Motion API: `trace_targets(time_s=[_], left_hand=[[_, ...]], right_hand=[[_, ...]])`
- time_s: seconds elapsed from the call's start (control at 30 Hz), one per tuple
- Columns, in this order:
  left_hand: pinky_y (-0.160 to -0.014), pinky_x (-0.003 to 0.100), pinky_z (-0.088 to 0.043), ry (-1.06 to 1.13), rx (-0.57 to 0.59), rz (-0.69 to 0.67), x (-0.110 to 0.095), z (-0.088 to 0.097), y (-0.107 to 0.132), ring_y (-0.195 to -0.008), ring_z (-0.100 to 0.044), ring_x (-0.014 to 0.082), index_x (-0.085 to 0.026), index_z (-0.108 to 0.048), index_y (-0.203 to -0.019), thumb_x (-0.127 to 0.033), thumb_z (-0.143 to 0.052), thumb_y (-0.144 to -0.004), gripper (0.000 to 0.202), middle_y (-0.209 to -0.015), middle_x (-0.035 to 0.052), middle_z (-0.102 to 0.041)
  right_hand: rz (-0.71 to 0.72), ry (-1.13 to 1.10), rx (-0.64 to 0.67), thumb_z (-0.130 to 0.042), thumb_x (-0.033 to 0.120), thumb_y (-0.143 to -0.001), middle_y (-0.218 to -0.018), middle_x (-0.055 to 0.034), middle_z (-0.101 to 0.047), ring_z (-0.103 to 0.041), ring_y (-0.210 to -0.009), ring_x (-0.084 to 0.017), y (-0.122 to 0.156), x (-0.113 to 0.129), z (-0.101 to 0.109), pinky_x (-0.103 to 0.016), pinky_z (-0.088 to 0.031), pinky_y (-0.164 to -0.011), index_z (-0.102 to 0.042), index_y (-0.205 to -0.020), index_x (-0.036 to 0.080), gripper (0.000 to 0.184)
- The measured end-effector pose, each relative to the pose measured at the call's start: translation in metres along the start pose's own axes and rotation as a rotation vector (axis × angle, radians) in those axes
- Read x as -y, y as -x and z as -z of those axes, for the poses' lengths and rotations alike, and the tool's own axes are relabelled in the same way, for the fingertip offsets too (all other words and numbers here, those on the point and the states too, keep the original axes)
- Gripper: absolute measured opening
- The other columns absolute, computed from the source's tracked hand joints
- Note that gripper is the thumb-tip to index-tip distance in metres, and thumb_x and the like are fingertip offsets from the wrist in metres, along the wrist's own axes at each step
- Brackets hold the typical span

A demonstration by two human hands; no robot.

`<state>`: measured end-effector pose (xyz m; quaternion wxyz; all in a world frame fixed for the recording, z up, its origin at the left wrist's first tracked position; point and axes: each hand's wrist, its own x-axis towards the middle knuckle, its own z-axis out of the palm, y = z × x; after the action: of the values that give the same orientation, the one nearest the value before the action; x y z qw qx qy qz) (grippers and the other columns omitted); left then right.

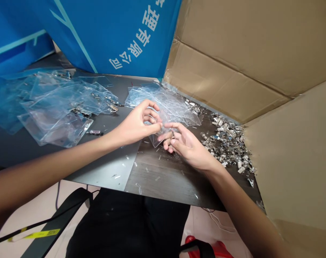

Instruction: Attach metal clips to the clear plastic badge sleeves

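My left hand point(139, 123) pinches the top edge of a clear plastic badge sleeve point(157, 139) over the middle of the dark table point(163, 179). My right hand point(184, 144) meets it from the right, fingers curled round a small metal clip point(173, 135) at the sleeve's edge. Just behind the hands lies a stack of clear sleeves point(165, 102). To the right of my right hand is a heap of loose metal clips point(227, 143).
A spread pile of clear sleeves with clips fitted point(63, 104) covers the table's left side. Blue printed panels point(111, 32) stand at the back. Cardboard walls point(259, 53) close in the back right and right. Small plastic bits point(137, 165) litter the front of the table.
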<state>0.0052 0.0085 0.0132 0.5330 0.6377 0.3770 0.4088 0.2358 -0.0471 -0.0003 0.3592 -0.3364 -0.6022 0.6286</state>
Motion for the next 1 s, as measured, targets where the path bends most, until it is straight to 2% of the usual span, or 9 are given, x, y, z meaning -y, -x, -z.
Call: trace_targets(time_s=[0.13,0.3,0.43,0.5,0.6,0.7,0.8,0.9,1.0], left_hand=[[-0.072,0.032,-0.06,-0.002,-0.023,0.008,-0.0016,-0.0015,0.0006,-0.088,-0.072,0.0181,-0.022,-0.056,-0.115,-0.02,-0.086,-0.076,0.05,-0.098,0.0032,-0.075],[-0.074,0.034,-0.06,-0.011,-0.033,0.015,-0.0047,-0.0012,0.0007,-0.086,-0.072,0.0183,-0.021,-0.054,-0.115,-0.021,-0.085,-0.076,0.049,-0.1,0.004,-0.074],[-0.073,0.034,-0.059,-0.016,-0.029,0.005,-0.0036,-0.0007,-0.0001,-0.087,-0.072,0.0187,-0.022,-0.054,-0.114,-0.021,-0.085,-0.076,0.049,-0.099,0.004,-0.074],[-0.071,0.034,-0.059,-0.017,-0.028,0.006,-0.0025,-0.0003,-0.0005,-0.087,-0.072,0.0188,-0.022,-0.054,-0.114,-0.022,-0.085,-0.076,0.049,-0.099,0.0042,-0.074],[-0.069,0.032,-0.059,-0.013,-0.027,-0.006,-0.001,0.0005,-0.0009,-0.087,-0.072,0.019,-0.023,-0.054,-0.115,-0.022,-0.086,-0.076,0.05,-0.099,0.0042,-0.074],[-0.071,0.032,-0.059,-0.018,-0.019,-0.023,0.0,0.0017,-0.0013,-0.087,-0.073,0.018,-0.023,-0.055,-0.115,-0.021,-0.086,-0.077,0.049,-0.099,0.0034,-0.074],[-0.072,0.032,-0.06,-0.025,-0.019,-0.031,0.0,0.0025,-0.0015,-0.087,-0.073,0.0181,-0.023,-0.055,-0.114,-0.021,-0.086,-0.076,0.049,-0.099,0.0034,-0.074],[-0.071,0.032,-0.059,-0.03,-0.023,-0.026,-0.0007,0.0022,-0.0013,-0.088,-0.073,0.0189,-0.023,-0.055,-0.115,-0.022,-0.086,-0.076,0.05,-0.1,0.0044,-0.074],[-0.07,0.032,-0.059,-0.03,-0.017,-0.027,-0.0017,0.0013,-0.0005,-0.087,-0.072,0.0191,-0.023,-0.054,-0.115,-0.022,-0.086,-0.076,0.05,-0.101,0.0047,-0.074]], right_hand=[[0.001,-0.068,-0.038,-0.084,0.047,-0.101,-0.118,-0.009,-0.079,-0.078,-0.1,-0.02,-0.0002,0.0022,0.0013,-0.036,-0.064,-0.088,-0.06,-0.131,0.025,0.044],[-0.085,-0.178,-0.087,-0.081,0.057,-0.103,-0.109,-0.0097,-0.084,-0.082,-0.095,-0.021,-0.0009,0.0032,0.0001,-0.04,-0.066,-0.091,-0.067,-0.119,0.023,0.04],[-0.03,0.005,-0.178,-0.079,0.06,-0.102,-0.108,-0.0074,-0.082,-0.074,-0.102,-0.021,-0.0013,0.0073,0.0004,-0.037,-0.062,-0.091,-0.081,-0.1,0.024,0.036],[0.007,0.107,-0.229,-0.08,0.057,-0.102,-0.1,-0.0045,-0.079,-0.067,-0.091,-0.018,-0.0012,0.0091,0.002,-0.033,-0.057,-0.082,-0.085,-0.094,0.025,0.032],[0.001,0.077,-0.281,-0.083,0.056,-0.098,-0.088,-0.0022,-0.073,-0.055,-0.075,-0.015,-0.0014,0.0096,0.0049,-0.031,-0.048,-0.069,-0.088,-0.095,0.026,0.03],[-0.015,-0.007,-0.324,-0.087,0.058,-0.093,-0.09,-0.0035,-0.074,-0.057,-0.077,-0.016,-0.0021,0.0081,0.0058,-0.032,-0.051,-0.07,-0.088,-0.096,0.026,0.032],[-0.028,0.031,-0.345,-0.083,0.06,-0.096,-0.095,-0.0057,-0.077,-0.058,-0.077,-0.016,-0.0022,0.0068,0.0048,-0.032,-0.051,-0.07,-0.087,-0.091,0.025,0.036],[0.015,0.158,-0.367,-0.085,0.053,-0.095,-0.1,-0.0056,-0.081,-0.055,-0.075,-0.015,-0.0015,0.0067,0.0041,-0.032,-0.048,-0.068,-0.089,-0.094,0.025,0.028],[0.04,0.175,-0.385,-0.09,0.047,-0.09,-0.097,-0.0048,-0.081,-0.053,-0.073,-0.015,-0.0017,0.0071,0.0043,-0.032,-0.045,-0.067,-0.09,-0.094,0.025,0.022]])
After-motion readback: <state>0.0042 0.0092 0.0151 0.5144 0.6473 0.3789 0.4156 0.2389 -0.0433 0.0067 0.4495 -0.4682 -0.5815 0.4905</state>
